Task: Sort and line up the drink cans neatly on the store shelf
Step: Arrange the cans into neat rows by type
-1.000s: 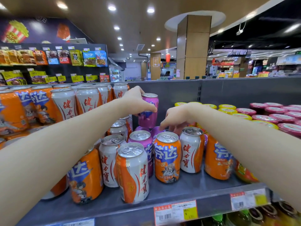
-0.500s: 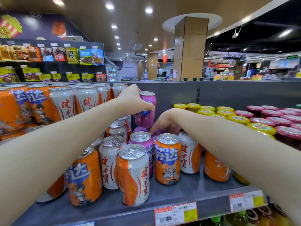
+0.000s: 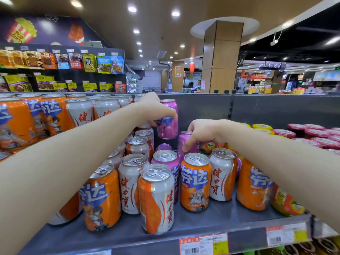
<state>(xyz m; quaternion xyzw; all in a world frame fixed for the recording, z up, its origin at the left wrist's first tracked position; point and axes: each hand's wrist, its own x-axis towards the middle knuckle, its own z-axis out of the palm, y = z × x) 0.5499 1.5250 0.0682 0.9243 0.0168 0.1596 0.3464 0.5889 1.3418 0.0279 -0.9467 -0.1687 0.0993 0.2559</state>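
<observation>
left grip (image 3: 156, 109) holds raised purple can (image 3: 168, 129) | right grip (image 3: 202, 134) pinches second purple can (image 3: 184, 139), standing just below-right of left grip

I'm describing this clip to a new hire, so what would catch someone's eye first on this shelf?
The left hand holds a raised purple can at the back of the shelf, while the right hand grips the top of a second purple can lower and to its right. In front of them, orange cans and white-and-orange cans stand mixed together.
</observation>
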